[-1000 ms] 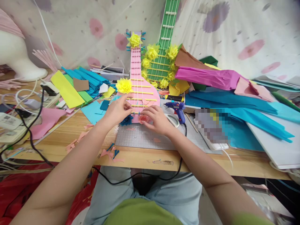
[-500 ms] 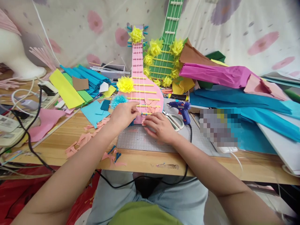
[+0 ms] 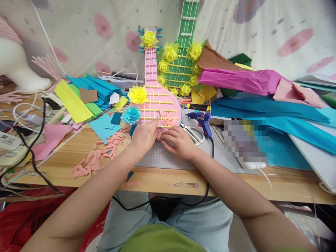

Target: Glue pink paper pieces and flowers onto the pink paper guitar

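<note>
A pink paper guitar [image 3: 166, 101] leans up from a grey cutting mat [image 3: 170, 160]; a yellow paper flower [image 3: 138, 94] and a light blue paper flower [image 3: 131, 114] sit on its left side. My left hand [image 3: 143, 137] and my right hand [image 3: 177, 141] meet at the guitar's lower edge. Both have their fingers curled and pressed around a small salmon-pink paper flower [image 3: 159, 133], which shows only as a sliver between them. My left index finger reaches up onto the guitar body.
A blue glue gun [image 3: 201, 119] and scissors [image 3: 193, 133] lie just right of my hands, the gun's black cord hanging over the table edge. A green paper guitar [image 3: 181, 70] stands behind. Pink paper scraps [image 3: 97, 157] litter the left; crepe paper piles [image 3: 262, 115] fill the right.
My left hand has slid right and down to the guitar's bottom edge, uncovering the light blue flower. The right hand stays on the pink flower. The view has shifted a little.
</note>
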The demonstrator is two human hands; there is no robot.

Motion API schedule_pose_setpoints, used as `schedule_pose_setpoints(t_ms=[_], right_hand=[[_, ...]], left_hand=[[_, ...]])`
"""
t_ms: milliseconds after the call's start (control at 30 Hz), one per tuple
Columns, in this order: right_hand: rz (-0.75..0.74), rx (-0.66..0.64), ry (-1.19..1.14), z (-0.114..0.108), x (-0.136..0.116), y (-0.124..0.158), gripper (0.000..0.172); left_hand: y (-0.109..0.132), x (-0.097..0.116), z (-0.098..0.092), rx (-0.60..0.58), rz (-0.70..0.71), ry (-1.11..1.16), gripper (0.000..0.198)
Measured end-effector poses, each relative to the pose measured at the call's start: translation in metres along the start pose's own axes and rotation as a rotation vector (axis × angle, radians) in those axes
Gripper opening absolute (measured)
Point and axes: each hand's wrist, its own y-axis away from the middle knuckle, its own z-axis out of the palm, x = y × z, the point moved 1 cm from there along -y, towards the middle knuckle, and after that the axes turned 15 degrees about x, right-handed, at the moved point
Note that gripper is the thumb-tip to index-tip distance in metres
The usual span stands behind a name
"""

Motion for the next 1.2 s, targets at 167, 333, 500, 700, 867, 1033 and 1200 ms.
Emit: schedule_pose_setpoints(t_ms=[167, 333, 500, 700, 867, 1033, 1200], right_hand=[[0.139, 0.049, -0.011, -0.001, 0.001, 0.001, 0.016], [0.409, 0.176, 0.054, 0.002, 0.002, 0.003, 0.015], [0.49, 0.111, 0.066, 0.012, -0.001, 0.001, 0.019], [0.389, 0.085, 0.082, 0.018, -0.005, -0.001, 0.023], [0.279, 0.017, 0.19, 0.02, -0.008, -0.002, 0.032], [0.222, 0.01, 0.245, 0.021, -0.011, -0.005, 0.031], [0.191, -0.003, 0.227, 0.017, -0.011, -0.003, 0.028]], left_hand=[[-0.002, 0.004, -0.004, -0.002, -0.03, 0.023, 0.043], [-0.005, -0.004, -0.018, 0.062, -0.134, 0.099, 0.043], [-0.011, -0.011, -0.036, 0.131, -0.208, 0.16, 0.044], [-0.013, -0.011, -0.038, 0.146, -0.2, 0.175, 0.042], [-0.012, -0.015, -0.032, 0.158, -0.174, 0.175, 0.039], [-0.013, -0.016, -0.032, 0.161, -0.173, 0.154, 0.037], [-0.016, -0.015, -0.031, 0.11, -0.084, 0.148, 0.039]])
